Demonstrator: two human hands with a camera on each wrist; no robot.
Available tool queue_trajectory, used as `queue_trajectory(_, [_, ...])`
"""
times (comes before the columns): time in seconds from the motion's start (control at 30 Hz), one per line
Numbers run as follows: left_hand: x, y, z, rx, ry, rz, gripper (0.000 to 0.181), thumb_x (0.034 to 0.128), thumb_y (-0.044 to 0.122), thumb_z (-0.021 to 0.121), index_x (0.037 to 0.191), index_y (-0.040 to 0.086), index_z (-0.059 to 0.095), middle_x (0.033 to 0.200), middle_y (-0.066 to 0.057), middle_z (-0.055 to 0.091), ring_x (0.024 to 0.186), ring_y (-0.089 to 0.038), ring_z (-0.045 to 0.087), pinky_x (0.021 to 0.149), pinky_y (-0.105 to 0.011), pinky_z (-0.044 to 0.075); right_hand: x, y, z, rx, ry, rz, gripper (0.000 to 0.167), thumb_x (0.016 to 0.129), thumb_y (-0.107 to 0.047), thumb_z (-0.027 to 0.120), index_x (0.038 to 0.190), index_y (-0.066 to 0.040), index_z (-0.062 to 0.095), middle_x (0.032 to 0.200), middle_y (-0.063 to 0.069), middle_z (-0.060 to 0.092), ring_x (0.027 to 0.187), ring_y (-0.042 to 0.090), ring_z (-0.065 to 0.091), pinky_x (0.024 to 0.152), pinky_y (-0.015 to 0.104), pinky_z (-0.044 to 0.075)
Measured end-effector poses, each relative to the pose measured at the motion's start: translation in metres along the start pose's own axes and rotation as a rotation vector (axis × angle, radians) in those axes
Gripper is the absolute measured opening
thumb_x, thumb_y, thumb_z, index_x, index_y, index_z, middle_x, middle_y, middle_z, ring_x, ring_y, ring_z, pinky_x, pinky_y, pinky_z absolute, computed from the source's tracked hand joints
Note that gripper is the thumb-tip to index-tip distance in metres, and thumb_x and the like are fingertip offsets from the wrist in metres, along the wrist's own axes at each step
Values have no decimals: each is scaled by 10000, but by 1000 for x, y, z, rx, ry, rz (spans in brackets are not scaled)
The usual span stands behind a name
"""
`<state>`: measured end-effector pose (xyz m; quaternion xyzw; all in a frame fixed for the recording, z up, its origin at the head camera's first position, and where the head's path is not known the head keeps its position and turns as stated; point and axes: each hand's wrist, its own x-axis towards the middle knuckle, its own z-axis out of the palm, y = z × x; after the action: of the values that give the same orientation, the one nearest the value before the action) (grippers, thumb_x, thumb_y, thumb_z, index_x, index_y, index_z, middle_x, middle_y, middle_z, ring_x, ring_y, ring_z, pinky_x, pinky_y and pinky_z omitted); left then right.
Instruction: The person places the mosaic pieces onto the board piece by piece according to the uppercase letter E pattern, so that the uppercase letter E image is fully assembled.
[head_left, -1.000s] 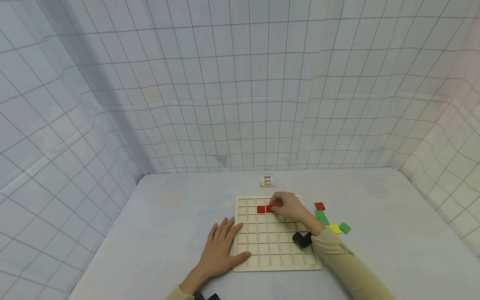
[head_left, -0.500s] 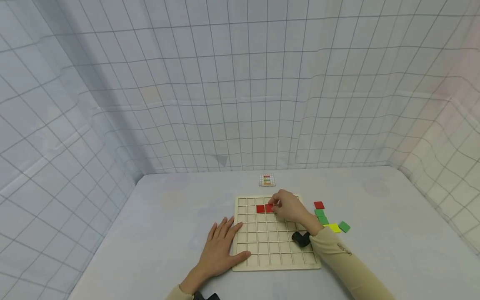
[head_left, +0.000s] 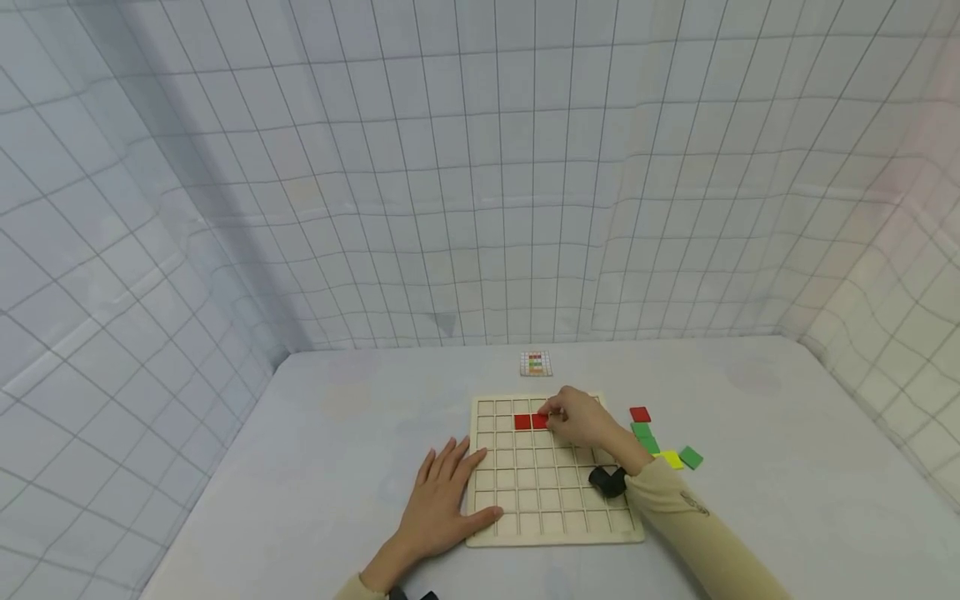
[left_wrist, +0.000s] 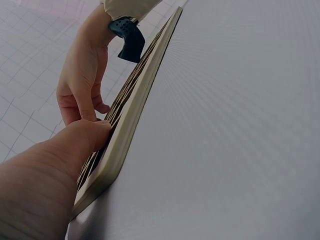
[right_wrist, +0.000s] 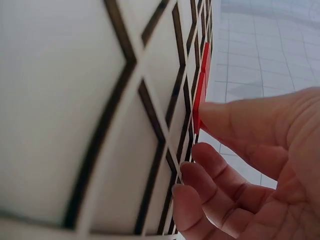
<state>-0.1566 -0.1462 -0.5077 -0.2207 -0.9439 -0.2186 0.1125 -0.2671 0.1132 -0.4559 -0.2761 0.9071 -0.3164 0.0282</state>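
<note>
A cream board (head_left: pixel 555 532) with a grid of square cells lies on the table. My left hand (head_left: pixel 438 508) rests at its left side, fingers spread, thumb over the near left part of the frame. Near the board's far edge, one red tile (head_left: pixel 522 422) sits in a cell. Beside it on the right is a second red tile (head_left: pixel 539 422), which my right hand (head_left: pixel 581 418) holds by thumb and fingertips. In the right wrist view the thumb touches this red tile (right_wrist: pixel 199 100), low in its cell; the index finger is mostly hidden behind the thumb.
Right of the board lie a loose red tile (head_left: pixel 640 414), green tiles (head_left: pixel 647 444), a yellow tile (head_left: pixel 671 460) and another green tile (head_left: pixel 691 457). Behind the board is a small card (head_left: pixel 536 363) with a coloured grid pattern. Grid-patterned curtains (head_left: pixel 480 208) surround the table.
The second red tile, slightly raised and tilted earlier, now looks flat beside the first. My right fingers have shifted slightly; the left hand has stayed in place.
</note>
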Motion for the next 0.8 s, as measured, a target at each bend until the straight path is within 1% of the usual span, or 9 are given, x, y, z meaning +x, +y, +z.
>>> queue_trajectory(0.07, [-1,0,1,6,5,3,799,834,659,549,1435,145,428,1487,-139,333,1385,-335,225,1091,-535,113,-1,4,-1,9,-34,-10,170,878,-65,641,1032,-47,710,883,2,536,711,142,430,612,285,395])
queue_trajectory(0.17, [-1,0,2,7,8,3,807,832,662,550,1443,152,418,1492,-137,326,1389,-331,218,1093,-530,111,-5,10,-3,20,-63,-75,226,882,-85,642,1095,-20,682,917,21,536,746,147,427,650,296,408])
queue_trajectory(0.2, [0,0,2,10,8,4,808,832,665,546,1444,154,415,1493,-136,324,1389,-331,217,1092,-530,111,-7,12,-3,22,-70,-83,241,886,-97,648,1113,-19,675,932,21,540,763,147,436,669,303,418])
queue_trajectory(0.33, [0,0,2,15,2,8,812,834,667,542,1450,157,403,1499,-133,311,1391,-330,209,1091,-532,107,-18,16,-9,51,-86,-140,293,908,-176,659,1151,-13,653,1005,49,552,851,182,508,729,332,463])
queue_trajectory(0.43, [0,0,2,12,-5,5,814,833,669,541,1454,161,398,1504,-127,303,1396,-320,199,1097,-518,95,-27,17,-14,70,-77,-140,306,915,-206,657,1162,-27,644,1061,69,556,910,218,550,754,346,481])
queue_trajectory(0.47, [0,-1,2,11,-7,4,816,833,670,541,1456,163,395,1506,-125,301,1398,-315,196,1100,-511,90,-30,17,-16,76,-67,-132,299,914,-198,656,1160,-28,644,1074,78,560,915,228,556,755,354,484])
queue_trajectory(0.53, [-1,-1,2,10,-9,0,818,831,672,539,1459,167,393,1510,-119,297,1402,-306,190,1105,-500,82,-35,18,-22,51,-32,-97,272,915,-184,651,1144,-36,649,1095,82,575,919,237,568,749,363,489])
queue_trajectory(0.7, [-1,-1,0,9,-13,-4,822,829,671,542,1461,167,391,1511,-119,296,1403,-306,188,1106,-501,79,-48,23,-39,-65,77,68,213,910,-183,650,1084,-67,688,1095,68,628,932,254,588,736,419,500])
queue_trajectory(0.8, [0,-1,0,7,-5,3,816,833,662,547,1455,155,399,1507,-126,302,1397,-320,200,1099,-517,95,-55,30,-49,-118,108,142,220,895,-171,661,1081,-58,693,980,69,643,854,257,584,678,429,491])
